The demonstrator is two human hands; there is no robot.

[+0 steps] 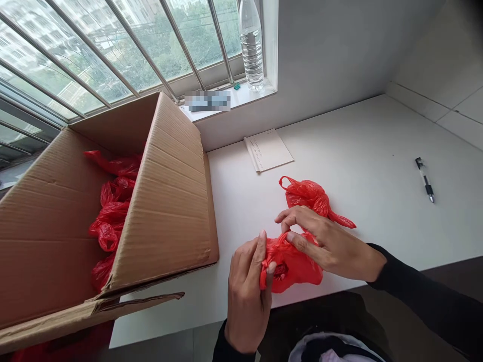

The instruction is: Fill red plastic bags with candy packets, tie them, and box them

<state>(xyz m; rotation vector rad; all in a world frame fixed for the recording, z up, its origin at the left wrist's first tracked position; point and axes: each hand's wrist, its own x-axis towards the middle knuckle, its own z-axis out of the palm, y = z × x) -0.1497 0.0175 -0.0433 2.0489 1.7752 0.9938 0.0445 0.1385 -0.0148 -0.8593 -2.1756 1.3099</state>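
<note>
A red plastic bag (298, 271) with dark print lies near the front edge of the white table. My left hand (249, 286) pinches its bunched left end between thumb and fingers. From the right, my right hand (320, 239) grips the gathered top of the same bag between thumb and forefinger. Just beyond my right hand rests a second red plastic bag (307, 193), tied up, with a loop on its left and a twisted tail to the right. What the bag in my hands contains is hidden.
At left stands an open cardboard box (169, 201) holding several red bags (113, 208). A notepad (269, 151) lies at the back of the table (362, 151), and a pen (425, 180) at right. A water bottle (251, 50) stands on the sill by the barred window.
</note>
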